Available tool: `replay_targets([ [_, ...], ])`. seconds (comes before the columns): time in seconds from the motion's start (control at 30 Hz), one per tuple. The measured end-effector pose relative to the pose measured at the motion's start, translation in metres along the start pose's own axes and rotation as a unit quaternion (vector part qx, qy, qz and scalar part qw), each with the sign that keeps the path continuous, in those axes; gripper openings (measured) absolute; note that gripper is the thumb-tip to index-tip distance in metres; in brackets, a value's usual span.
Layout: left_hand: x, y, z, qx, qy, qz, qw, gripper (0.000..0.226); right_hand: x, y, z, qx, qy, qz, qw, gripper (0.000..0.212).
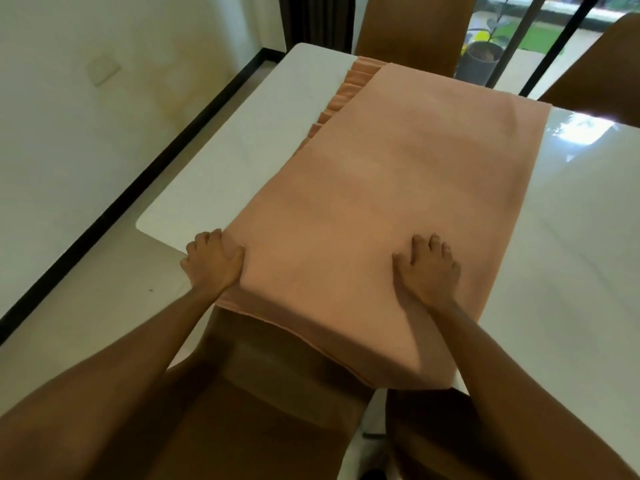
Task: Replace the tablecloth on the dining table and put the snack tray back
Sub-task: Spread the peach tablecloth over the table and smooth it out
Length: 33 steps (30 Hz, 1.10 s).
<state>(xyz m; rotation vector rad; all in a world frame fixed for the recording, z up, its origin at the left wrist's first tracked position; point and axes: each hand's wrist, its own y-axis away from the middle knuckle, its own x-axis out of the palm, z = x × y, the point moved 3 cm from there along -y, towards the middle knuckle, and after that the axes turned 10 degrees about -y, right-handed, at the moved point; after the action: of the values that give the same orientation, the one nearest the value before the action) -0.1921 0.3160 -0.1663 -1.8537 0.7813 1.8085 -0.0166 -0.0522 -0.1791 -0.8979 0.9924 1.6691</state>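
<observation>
Partway through spreading. Pinching left edge of tablecloth with left grip, fingers curled round it; pressing flat on top with right grip, fingers spread, holding nothing. Folded in a long strip down middle of tabletop, near end draped over edge. Left to do: unfold sideways, smooth, return snack tray, which is not in view.

A cream painted wall fills the upper left, above a black floor strip. At the top stands a tall brown chair. Sunny glass doors with black bars sit upper right.
</observation>
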Motion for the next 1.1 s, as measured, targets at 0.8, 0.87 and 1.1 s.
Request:
replay_targets([
  [0.8, -0.061, 0.054, -0.031, 0.188, 0.138, 0.365, 0.902, 0.073, 0.081, 0.095, 0.104, -0.074, -0.031, 0.149, 0.986, 0.071],
  [0.87, -0.06, 0.075, -0.049, 0.224, 0.125, 0.368, 0.894, 0.064, 0.067, 0.093, 0.114, -0.052, -0.12, 0.159, 0.979, 0.066],
  [1.1, -0.06, 0.142, -0.115, 0.334, 0.166, 0.302, 0.877, 0.014, 0.005, 0.102, 0.133, 0.073, -0.484, 0.156, 0.858, 0.06],
])
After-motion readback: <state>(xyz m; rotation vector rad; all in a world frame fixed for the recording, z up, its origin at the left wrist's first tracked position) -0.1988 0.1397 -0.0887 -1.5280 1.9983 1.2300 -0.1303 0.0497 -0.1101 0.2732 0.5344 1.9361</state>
